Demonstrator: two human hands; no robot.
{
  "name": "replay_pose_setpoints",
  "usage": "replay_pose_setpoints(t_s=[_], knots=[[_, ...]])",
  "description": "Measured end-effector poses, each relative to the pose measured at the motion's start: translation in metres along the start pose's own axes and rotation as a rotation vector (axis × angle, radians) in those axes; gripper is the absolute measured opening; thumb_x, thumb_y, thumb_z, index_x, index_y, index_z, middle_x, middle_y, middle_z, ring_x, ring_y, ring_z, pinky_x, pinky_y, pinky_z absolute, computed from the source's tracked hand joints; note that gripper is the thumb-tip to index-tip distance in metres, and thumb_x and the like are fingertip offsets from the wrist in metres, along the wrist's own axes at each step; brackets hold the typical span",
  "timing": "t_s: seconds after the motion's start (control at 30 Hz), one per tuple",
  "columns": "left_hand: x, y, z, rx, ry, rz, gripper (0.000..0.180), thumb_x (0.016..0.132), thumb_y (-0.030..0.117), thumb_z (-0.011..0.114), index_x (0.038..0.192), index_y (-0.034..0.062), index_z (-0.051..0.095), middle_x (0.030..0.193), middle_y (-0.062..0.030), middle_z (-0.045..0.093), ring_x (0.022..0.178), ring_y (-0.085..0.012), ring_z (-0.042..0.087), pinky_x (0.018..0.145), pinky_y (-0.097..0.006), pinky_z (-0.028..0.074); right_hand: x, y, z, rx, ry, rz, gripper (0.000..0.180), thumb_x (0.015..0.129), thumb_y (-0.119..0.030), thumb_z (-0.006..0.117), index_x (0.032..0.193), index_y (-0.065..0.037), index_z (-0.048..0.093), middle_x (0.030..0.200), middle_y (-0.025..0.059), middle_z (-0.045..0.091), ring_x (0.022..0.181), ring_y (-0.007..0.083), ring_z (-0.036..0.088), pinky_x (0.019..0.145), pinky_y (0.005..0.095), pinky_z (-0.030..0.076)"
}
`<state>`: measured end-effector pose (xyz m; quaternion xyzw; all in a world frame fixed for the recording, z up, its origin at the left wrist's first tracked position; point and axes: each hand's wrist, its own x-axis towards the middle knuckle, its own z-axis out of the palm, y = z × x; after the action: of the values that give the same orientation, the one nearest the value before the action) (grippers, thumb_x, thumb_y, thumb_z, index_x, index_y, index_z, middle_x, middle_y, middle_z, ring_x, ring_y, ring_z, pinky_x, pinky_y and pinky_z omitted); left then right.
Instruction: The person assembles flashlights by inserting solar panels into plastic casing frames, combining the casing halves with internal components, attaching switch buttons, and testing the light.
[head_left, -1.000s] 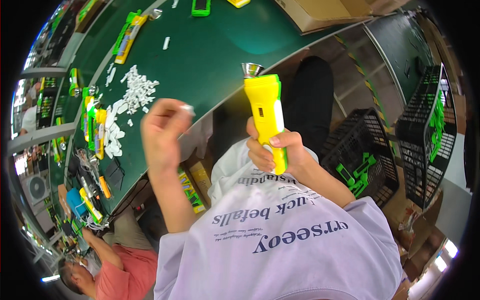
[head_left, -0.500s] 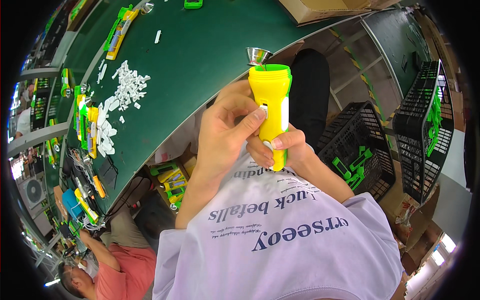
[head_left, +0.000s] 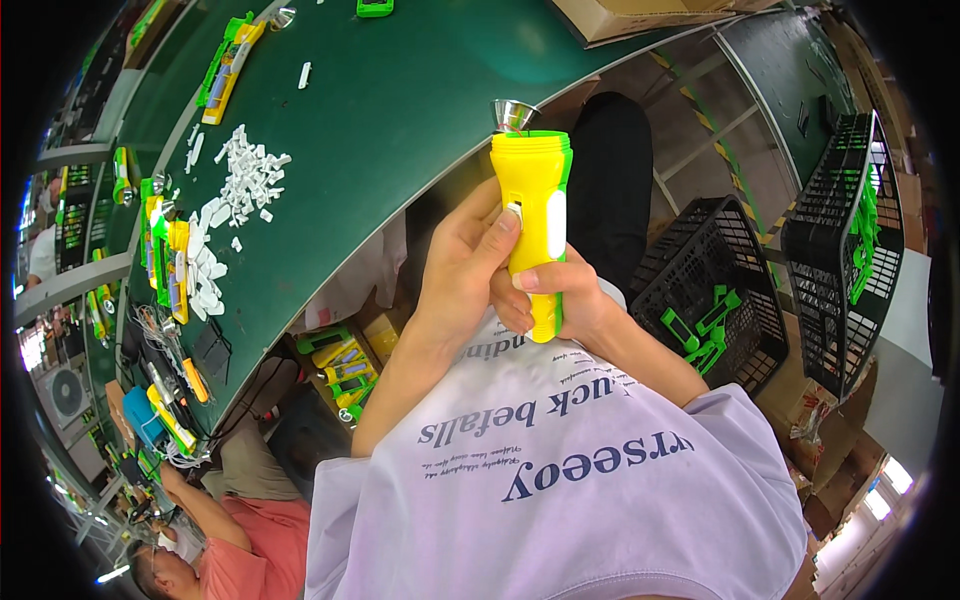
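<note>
Both hands hold a yellow and green flashlight body [head_left: 533,220] upright in front of my chest. My left hand [head_left: 462,255] wraps its left side, the thumb pressed on the switch slot high on the body. My right hand [head_left: 562,292] grips the lower handle, its thumb lying across the front. A silver cone-shaped reflector [head_left: 515,115] hangs at the open top, joined by a thin red wire. One long white piece [head_left: 556,224] is set along the body's right side. The fingers behind the body are partly hidden.
The green table [head_left: 400,110] bears a heap of small white parts [head_left: 250,175] and several opened flashlights. A cardboard box [head_left: 640,15] stands at its far edge. Black crates [head_left: 715,260] with green parts are on the right. At lower left, a person in a red shirt [head_left: 260,530] sits.
The flashlight body has shifted slightly left and turned a little, with both hands still on it. My left thumb has moved slightly up on the switch slot. My right thumb has slid a little higher.
</note>
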<state>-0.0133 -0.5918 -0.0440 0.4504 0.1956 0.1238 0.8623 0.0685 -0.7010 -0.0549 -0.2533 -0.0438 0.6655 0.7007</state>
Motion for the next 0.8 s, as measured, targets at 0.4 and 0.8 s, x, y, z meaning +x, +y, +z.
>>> replay_pose_setpoints(t_s=[0.4,0.8], knots=[[-0.001,-0.002,-0.006,-0.076,-0.070,0.030,0.048,0.098,0.031,0.059,0.132,-0.0021,0.050,0.119,-0.0149,0.065,0.100,-0.0157,0.065,0.087,-0.027,0.051,-0.004,0.003,-0.003,-0.063,-0.009,0.001,0.028,0.074,-0.012,0.067,0.093,-0.001,0.050,0.058,0.0089,0.052,0.043,0.0181,0.049,0.044,0.0304,0.042],[-0.001,-0.009,-0.007,-0.003,-0.030,0.086,0.049,0.100,0.043,0.052,0.119,-0.0007,0.059,0.106,-0.0135,0.068,0.087,-0.0153,0.066,0.075,-0.027,0.053,-0.003,0.005,0.003,-0.091,0.063,0.033,0.023,0.075,-0.014,0.067,0.087,-0.001,0.053,0.056,0.0088,0.052,0.042,0.0190,0.050,0.045,0.0306,0.043]])
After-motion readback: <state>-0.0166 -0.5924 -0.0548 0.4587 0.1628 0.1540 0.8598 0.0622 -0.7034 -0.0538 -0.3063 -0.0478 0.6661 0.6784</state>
